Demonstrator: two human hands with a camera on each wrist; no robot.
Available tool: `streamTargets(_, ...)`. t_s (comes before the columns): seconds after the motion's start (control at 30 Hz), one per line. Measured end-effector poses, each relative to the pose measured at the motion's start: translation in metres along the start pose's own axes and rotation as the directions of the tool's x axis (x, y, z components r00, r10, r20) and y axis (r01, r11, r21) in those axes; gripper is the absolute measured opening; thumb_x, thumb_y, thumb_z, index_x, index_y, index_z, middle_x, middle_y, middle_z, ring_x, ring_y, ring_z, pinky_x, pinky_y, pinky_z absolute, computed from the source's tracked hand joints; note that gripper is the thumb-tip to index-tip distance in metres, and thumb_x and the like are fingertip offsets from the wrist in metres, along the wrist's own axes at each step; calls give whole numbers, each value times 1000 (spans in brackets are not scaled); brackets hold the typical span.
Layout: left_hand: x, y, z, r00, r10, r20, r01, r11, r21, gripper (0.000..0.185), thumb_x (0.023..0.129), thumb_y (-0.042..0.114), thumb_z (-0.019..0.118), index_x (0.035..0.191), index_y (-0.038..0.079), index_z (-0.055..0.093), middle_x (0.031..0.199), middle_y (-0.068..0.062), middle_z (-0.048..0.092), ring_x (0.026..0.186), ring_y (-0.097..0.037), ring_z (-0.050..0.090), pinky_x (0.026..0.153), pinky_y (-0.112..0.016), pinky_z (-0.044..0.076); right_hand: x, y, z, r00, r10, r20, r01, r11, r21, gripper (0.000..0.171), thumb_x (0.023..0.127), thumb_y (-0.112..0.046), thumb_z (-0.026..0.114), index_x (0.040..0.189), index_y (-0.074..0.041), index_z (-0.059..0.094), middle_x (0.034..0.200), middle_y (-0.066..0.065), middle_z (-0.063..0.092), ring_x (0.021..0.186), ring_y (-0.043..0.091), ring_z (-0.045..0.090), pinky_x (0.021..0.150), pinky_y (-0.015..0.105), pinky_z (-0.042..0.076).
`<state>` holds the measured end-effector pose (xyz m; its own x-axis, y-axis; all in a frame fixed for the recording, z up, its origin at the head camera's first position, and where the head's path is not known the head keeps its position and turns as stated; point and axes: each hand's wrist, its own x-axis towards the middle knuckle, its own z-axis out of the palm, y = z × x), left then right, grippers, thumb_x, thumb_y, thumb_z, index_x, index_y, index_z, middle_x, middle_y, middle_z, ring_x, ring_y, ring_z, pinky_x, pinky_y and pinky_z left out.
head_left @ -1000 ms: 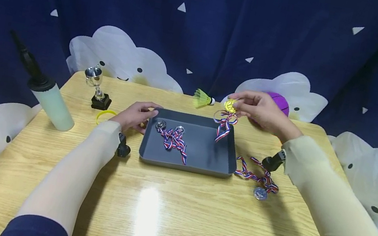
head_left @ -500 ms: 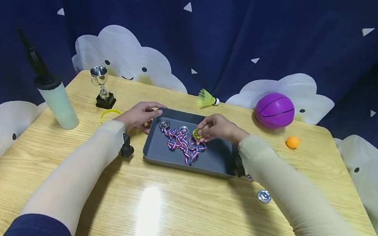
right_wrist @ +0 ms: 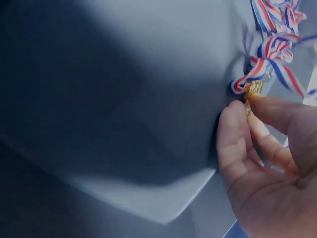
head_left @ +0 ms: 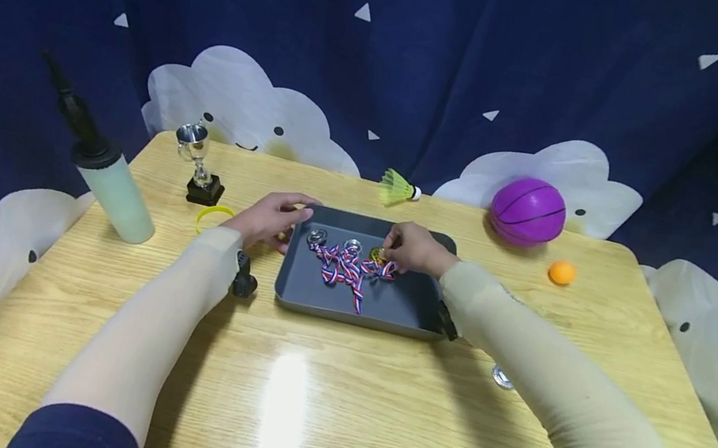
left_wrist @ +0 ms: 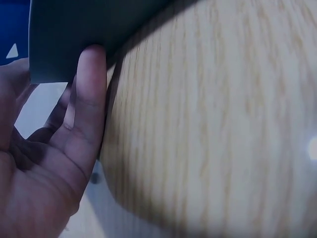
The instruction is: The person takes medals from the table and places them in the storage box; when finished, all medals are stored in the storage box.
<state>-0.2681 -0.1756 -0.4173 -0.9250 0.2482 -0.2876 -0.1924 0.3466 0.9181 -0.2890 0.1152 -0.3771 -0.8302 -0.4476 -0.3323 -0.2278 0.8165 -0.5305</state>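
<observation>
Right hand [head_left: 414, 249] pinching the gold medal [head_left: 377, 255] inside the grey tray [head_left: 387, 311] at centre of the surface [head_left: 312, 408], beside tangled ribbons [head_left: 344, 268]. Left hand [head_left: 269, 218], fingers relaxed, touching the tray's 9 o'clock rim. Farther off: shuttlecock [head_left: 397, 188] at 12 o'clock, purple ball [head_left: 527, 211] at 2 o'clock.

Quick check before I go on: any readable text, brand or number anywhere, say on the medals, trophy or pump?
None readable.
Gold medal in the right hand: face too small and blurred.
Silver medals in the tray: too small.
Trophy and pump: no lettering shows.
</observation>
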Motion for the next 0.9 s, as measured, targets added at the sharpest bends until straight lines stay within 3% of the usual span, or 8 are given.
streamTargets(0.17,-1,1,0,1000,-1,-2,1,1000,-1,45,113,31,47,158,24,48,120,-13,59,71,-15,56,63,-29,61,-5,4,-10,999,-37,-4,37,999,34,12,105,-6,59,104,6,63,106,20,70,73,15,68,73,33,65)
streamTargets(0.27,-1,2,0,1000,-3,-2,3,1000,-3,45,113,31,47,157,24,48,118,-13,58,70,-14,56,63,-29,61,-11,10,-23,997,-68,-40,71,994,84,13,105,-4,58,104,8,63,102,25,72,71,18,71,72,35,66)
streamTargets(0.4,0,2,0,1000,-11,-2,11,1000,-4,45,113,31,47,157,24,49,119,-13,57,71,-16,55,62,-29,59,-26,26,-43,990,-107,-89,122,974,190,16,105,-4,59,109,11,62,88,20,69,70,14,69,68,31,65)
streamTargets(0.5,1,0,0,1000,-14,3,14,1000,0,45,113,32,46,158,24,48,122,-13,57,71,-16,55,62,-29,59,-44,43,-57,987,-119,-107,141,961,236,19,106,-6,58,114,12,62,88,13,66,73,11,67,68,27,63)
streamTargets(0.67,1,-2,-1,1000,-7,6,7,1000,7,46,113,32,47,158,23,48,126,-15,58,73,-15,58,63,-29,60,-76,82,-71,988,-89,-125,112,975,190,20,105,-7,61,114,11,63,91,12,67,74,10,67,67,24,62)
streamTargets(0.9,-1,1,-2,1000,5,9,-5,1000,17,45,113,31,47,158,23,48,124,-14,57,73,-16,58,64,-28,60,-120,138,-68,995,-14,-97,25,992,121,19,105,-8,62,114,8,63,94,14,67,75,13,63,66,28,60)
